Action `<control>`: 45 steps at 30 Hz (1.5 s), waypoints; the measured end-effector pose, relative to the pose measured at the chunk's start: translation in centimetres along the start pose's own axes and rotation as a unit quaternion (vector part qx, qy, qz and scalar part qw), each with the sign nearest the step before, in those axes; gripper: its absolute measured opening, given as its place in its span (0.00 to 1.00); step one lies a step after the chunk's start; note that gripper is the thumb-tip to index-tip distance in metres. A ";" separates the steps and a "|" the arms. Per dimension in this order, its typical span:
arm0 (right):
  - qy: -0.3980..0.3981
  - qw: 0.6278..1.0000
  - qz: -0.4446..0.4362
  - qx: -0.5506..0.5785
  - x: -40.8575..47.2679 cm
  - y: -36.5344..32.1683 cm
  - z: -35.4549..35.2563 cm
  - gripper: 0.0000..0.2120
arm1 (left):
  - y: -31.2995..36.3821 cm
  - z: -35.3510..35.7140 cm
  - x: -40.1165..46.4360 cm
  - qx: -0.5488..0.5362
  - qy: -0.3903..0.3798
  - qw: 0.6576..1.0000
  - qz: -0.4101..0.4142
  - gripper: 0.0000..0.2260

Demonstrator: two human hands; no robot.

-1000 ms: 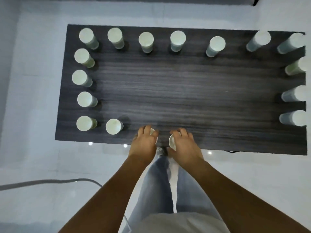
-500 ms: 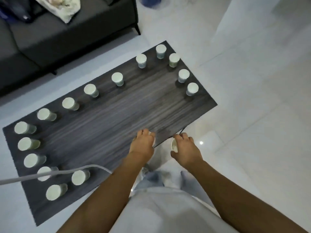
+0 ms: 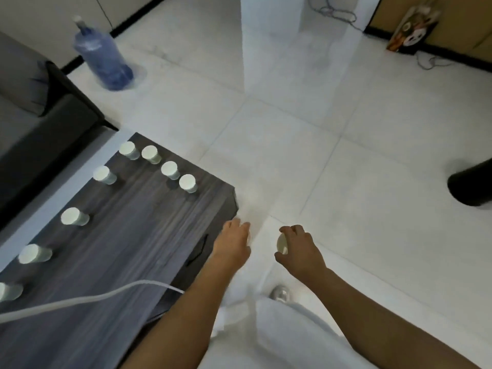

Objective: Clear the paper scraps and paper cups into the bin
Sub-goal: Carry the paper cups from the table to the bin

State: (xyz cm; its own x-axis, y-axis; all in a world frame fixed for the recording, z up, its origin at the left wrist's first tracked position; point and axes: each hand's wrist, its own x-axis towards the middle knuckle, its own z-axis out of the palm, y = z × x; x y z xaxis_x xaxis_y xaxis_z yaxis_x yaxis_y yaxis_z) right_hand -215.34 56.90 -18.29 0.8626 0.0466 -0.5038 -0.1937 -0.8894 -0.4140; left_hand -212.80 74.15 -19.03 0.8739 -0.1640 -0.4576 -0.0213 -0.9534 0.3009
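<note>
Cups (image 3: 282,243) in both hands (image 3: 300,249) (blurred)

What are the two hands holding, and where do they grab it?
The right hand grips a paper cup around its side, its rim showing. The left hand seems wrapped around another cup, almost entirely hidden.

- The view swings to the right; the dark wooden table (image 3: 114,235), which filled the frame a second ago, now sits at lower left, with open white floor to its right.
- Both hands are now off the table, past its right corner, over the floor.
- The left hand (image 3: 232,243) hangs just beside the table's corner; only a sliver of its paper cup shows.
- The right hand (image 3: 299,249) is farther from the table, gripping a paper cup (image 3: 282,243).
- Newly in view: a blue water bottle (image 3: 105,57) beyond the table, and a black bin (image 3: 472,185) well to the right.
</note>
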 end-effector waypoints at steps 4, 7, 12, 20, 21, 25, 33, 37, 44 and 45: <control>0.033 0.998 0.056 0.008 0.0 8.1 -5.4 0.28 | 9.4 0.7 4.6 0.009 0.009 0.998 0.065 0.22; 0.054 0.991 0.116 0.039 -0.5 13.1 -8.3 0.28 | 16.0 1.4 7.1 0.026 0.006 0.991 0.130 0.22; 0.108 0.972 0.186 0.093 -1.5 20.4 -12.0 0.28 | 25.8 2.2 11.1 0.072 -0.025 0.969 0.237 0.23; 0.179 0.928 0.275 0.176 0.4 31.6 -20.2 0.28 | 41.2 2.3 19.1 0.133 -0.076 0.930 0.333 0.21; 0.186 0.923 0.282 0.185 1.1 33.0 -21.5 0.28 | 43.3 2.2 20.4 0.139 -0.078 0.926 0.342 0.22; 0.225 0.894 0.315 0.226 3.3 38.5 -26.7 0.28 | 51.7 1.5 25.5 0.162 -0.078 0.908 0.379 0.22; 0.264 0.849 0.369 0.272 3.7 50.5 -33.8 0.29 | 67.0 3.0 31.2 0.191 -0.105 0.878 0.427 0.19; 0.258 0.845 0.379 0.275 2.8 58.4 -36.8 0.29 | 75.4 6.0 32.6 0.184 -0.110 0.879 0.425 0.20; 0.265 0.852 0.369 0.261 0.8 73.5 -44.0 0.29 | 90.5 10.9 33.5 0.165 -0.128 0.894 0.396 0.26; 0.262 0.855 0.367 0.257 0.5 75.3 -44.9 0.29 | 92.1 11.4 33.5 0.162 -0.127 0.897 0.391 0.26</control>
State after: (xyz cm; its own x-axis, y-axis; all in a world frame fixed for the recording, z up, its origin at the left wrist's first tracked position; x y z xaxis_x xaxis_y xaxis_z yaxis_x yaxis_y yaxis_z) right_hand -208.52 -30.43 -15.69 0.4846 -0.7685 -0.4178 -0.8365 -0.2675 -0.4783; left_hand -190.99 -22.08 -16.17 0.3919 -0.8277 -0.4016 -0.7553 -0.5387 0.3732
